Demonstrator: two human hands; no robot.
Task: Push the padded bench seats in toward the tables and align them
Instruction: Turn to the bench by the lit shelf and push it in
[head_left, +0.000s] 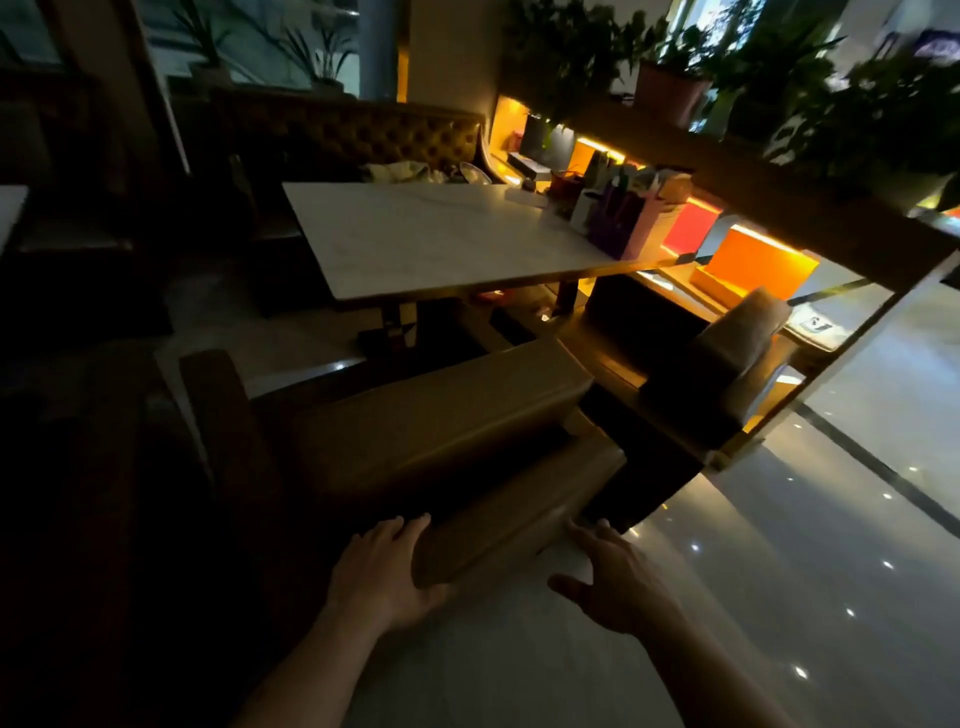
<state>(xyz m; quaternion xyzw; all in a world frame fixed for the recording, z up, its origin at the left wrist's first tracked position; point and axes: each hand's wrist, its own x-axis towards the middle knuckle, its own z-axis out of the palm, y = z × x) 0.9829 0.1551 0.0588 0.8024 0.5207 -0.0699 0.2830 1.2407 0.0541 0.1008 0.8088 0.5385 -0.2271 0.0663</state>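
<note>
A tan padded bench seat (447, 415) stands in front of me, short of the white marble table (431, 236). Its padded backrest (519, 509) faces me. My left hand (384, 571) grips the backrest's near left end, fingers over the top and thumb under. My right hand (618, 577) lies at the backrest's right end with its fingers spread, touching the edge. A second padded seat (732, 364) sits to the right, beside the table's right end. A tufted bench (363, 135) lines the far side of the table.
A lit shelf unit (753, 260) with orange and red boxes and paper bags runs along the right, potted plants (675, 78) on top. Glossy floor (779, 571) spreads to the right. Dark furniture fills the left. Cloth and dishes lie at the table's far edge.
</note>
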